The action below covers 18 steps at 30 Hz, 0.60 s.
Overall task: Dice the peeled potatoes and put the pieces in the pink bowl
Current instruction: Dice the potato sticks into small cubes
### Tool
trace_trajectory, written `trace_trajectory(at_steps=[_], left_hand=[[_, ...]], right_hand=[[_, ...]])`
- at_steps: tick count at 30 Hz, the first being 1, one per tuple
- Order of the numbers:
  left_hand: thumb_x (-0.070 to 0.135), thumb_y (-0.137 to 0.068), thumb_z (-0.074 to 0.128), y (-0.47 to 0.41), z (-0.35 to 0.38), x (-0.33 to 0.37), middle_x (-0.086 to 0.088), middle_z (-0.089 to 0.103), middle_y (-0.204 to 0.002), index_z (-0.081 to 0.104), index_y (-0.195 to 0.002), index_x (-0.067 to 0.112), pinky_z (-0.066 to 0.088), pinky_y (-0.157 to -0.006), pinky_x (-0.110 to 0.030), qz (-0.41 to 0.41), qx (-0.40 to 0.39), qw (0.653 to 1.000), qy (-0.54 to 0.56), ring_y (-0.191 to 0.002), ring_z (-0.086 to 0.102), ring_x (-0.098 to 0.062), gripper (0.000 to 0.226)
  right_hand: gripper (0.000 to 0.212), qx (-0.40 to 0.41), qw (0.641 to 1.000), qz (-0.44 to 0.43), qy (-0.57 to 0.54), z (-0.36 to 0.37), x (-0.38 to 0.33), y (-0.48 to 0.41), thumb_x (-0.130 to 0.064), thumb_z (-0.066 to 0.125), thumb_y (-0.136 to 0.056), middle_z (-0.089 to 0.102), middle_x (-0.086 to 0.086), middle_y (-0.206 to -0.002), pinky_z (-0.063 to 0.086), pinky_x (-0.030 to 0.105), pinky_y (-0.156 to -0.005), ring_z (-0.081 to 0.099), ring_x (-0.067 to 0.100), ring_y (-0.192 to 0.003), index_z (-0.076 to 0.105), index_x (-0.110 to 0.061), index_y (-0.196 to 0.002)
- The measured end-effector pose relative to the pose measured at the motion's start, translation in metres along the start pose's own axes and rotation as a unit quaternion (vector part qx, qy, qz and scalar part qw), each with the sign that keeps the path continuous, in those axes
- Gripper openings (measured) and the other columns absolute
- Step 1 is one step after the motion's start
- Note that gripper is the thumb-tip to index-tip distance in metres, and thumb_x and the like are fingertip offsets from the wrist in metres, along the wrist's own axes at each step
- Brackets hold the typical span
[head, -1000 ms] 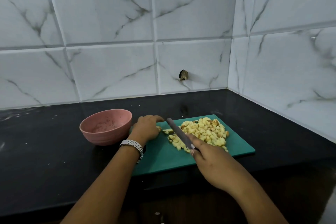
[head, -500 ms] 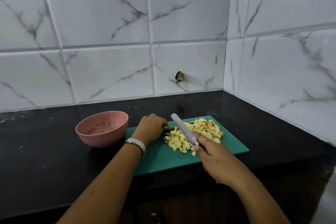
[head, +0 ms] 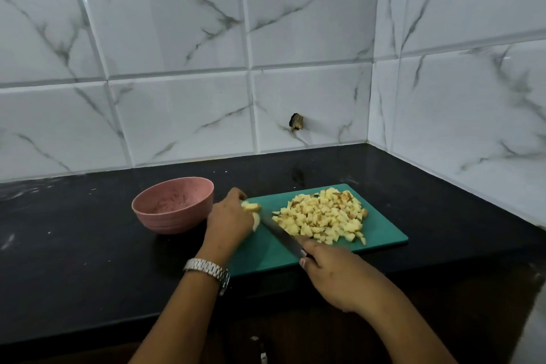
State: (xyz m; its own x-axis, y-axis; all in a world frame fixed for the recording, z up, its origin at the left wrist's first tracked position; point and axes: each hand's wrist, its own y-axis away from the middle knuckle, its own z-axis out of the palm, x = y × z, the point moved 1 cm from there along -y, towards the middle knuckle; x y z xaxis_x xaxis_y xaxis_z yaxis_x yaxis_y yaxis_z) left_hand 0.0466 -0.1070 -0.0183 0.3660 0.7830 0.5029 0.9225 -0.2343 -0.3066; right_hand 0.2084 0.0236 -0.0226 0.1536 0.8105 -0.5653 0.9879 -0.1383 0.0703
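Note:
A heap of diced potato pieces (head: 322,217) covers the far right half of the green cutting board (head: 384,233). My left hand (head: 229,220), with a metal watch on its wrist, curls over a remaining potato piece (head: 251,207) at the board's left end. My right hand (head: 339,278) grips the handle of a knife (head: 280,233); its blade lies low over the board between the held piece and the heap. The pink bowl (head: 174,204) stands just left of the board and holds no potato, only some residue.
The board and bowl sit on a black countertop (head: 74,251) in a corner of white marble-patterned wall tiles (head: 177,38). A small broken hole (head: 297,122) shows in the back wall. The counter's front edge runs just below my wrists.
The knife has come down from a raised tilt to lie low on the board, left of the heap. My left hand has drawn back left with a potato piece, apart from the heap.

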Motion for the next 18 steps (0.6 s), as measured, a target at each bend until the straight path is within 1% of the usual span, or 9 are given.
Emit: trace_trajectory(at_steps=[2, 3, 5, 6, 9, 11, 14, 16, 18], left_hand=[[0.019, -0.09, 0.057, 0.013, 0.003, -0.003, -0.007, 0.061, -0.12, 0.058, -0.115, 0.022, 0.043, -0.087, -0.03, -0.013, -0.023, 1.0, -0.014, -0.109, 0.056, -0.025, 0.025], [0.021, -0.09, 0.058, 0.016, 0.004, -0.005, -0.004, 0.062, -0.118, 0.062, -0.11, 0.026, 0.044, -0.088, -0.029, -0.021, -0.031, 0.999, -0.013, -0.107, 0.058, -0.022, 0.02], [0.027, -0.088, 0.061, 0.019, 0.005, -0.01, -0.001, 0.066, -0.113, 0.067, -0.098, 0.032, 0.048, -0.09, -0.03, -0.035, -0.045, 0.998, 0.009, -0.102, 0.061, -0.018, 0.012], [0.029, -0.087, 0.062, 0.019, 0.003, -0.012, 0.001, 0.066, -0.111, 0.067, -0.097, 0.034, 0.049, -0.091, -0.031, -0.04, -0.043, 0.998, 0.016, -0.102, 0.061, -0.018, 0.012], [0.03, -0.086, 0.066, 0.019, 0.0, -0.017, 0.003, 0.064, -0.115, 0.064, -0.115, 0.034, 0.046, -0.095, -0.031, -0.016, -0.029, 0.999, 0.01, -0.108, 0.058, -0.017, 0.029], [0.032, -0.087, 0.066, 0.02, 0.002, -0.015, 0.001, 0.062, -0.122, 0.061, -0.125, 0.033, 0.043, -0.099, -0.032, 0.016, -0.052, 0.998, -0.012, -0.114, 0.055, -0.018, 0.039], [0.034, -0.088, 0.066, 0.023, 0.006, -0.013, -0.002, 0.064, -0.124, 0.065, -0.122, 0.028, 0.044, -0.1, -0.034, 0.029, -0.059, 0.998, -0.008, -0.117, 0.055, -0.021, 0.035], [0.035, -0.086, 0.067, 0.027, 0.01, -0.015, -0.001, 0.065, -0.12, 0.066, -0.12, 0.027, 0.046, -0.096, -0.036, 0.019, -0.028, 0.999, 0.014, -0.114, 0.055, -0.02, 0.034], [0.038, -0.086, 0.067, 0.032, 0.012, -0.017, 0.001, 0.065, -0.118, 0.066, -0.119, 0.028, 0.048, -0.09, -0.035, 0.011, 0.003, 1.0, 0.027, -0.112, 0.054, -0.017, 0.034]], right_hand=[[0.051, 0.011, 0.999, 0.015, 0.038, 0.003, -0.002, -0.009, -0.035, 0.033, -0.106, 0.048, -0.001, -0.145, 0.046, 0.037, -0.098, 0.052, 0.018, -0.119, 0.019, -0.037, -0.155], [0.052, 0.018, 0.998, 0.022, 0.059, 0.003, -0.003, -0.013, -0.036, 0.033, -0.106, 0.048, 0.001, -0.145, 0.046, 0.04, -0.1, 0.051, 0.02, -0.121, 0.018, -0.037, -0.155], [0.052, 0.024, 0.995, 0.032, 0.088, 0.003, -0.006, -0.018, -0.036, 0.031, -0.106, 0.048, 0.003, -0.145, 0.046, 0.042, -0.1, 0.052, 0.023, -0.12, 0.015, -0.037, -0.156], [0.052, 0.027, 0.995, 0.034, 0.095, 0.004, -0.007, -0.018, -0.036, 0.031, -0.106, 0.048, 0.003, -0.145, 0.046, 0.042, -0.1, 0.052, 0.024, -0.119, 0.015, -0.037, -0.156], [0.053, 0.046, 0.994, 0.025, 0.099, 0.004, -0.01, -0.013, -0.036, 0.031, -0.106, 0.051, 0.002, -0.14, 0.048, 0.041, -0.097, 0.054, 0.022, -0.114, 0.013, -0.039, -0.156], [0.053, 0.054, 0.994, 0.01, 0.098, 0.006, -0.014, -0.009, -0.036, 0.031, -0.106, 0.053, 0.001, -0.137, 0.049, 0.04, -0.093, 0.056, 0.019, -0.108, 0.012, -0.04, -0.155], [0.053, 0.049, 0.992, -0.006, 0.117, 0.01, -0.024, -0.005, -0.035, 0.03, -0.107, 0.055, 0.001, -0.131, 0.051, 0.04, -0.089, 0.056, 0.018, -0.104, 0.011, -0.039, -0.156], [0.053, 0.043, 0.991, -0.007, 0.127, 0.012, -0.028, -0.002, -0.033, 0.029, -0.107, 0.057, 0.002, -0.126, 0.051, 0.038, -0.087, 0.056, 0.018, -0.103, 0.01, -0.039, -0.156], [0.053, 0.042, 0.991, -0.007, 0.127, 0.014, -0.031, 0.0, -0.032, 0.028, -0.108, 0.058, 0.003, -0.117, 0.051, 0.036, -0.081, 0.057, 0.018, -0.099, 0.009, -0.038, -0.156]])
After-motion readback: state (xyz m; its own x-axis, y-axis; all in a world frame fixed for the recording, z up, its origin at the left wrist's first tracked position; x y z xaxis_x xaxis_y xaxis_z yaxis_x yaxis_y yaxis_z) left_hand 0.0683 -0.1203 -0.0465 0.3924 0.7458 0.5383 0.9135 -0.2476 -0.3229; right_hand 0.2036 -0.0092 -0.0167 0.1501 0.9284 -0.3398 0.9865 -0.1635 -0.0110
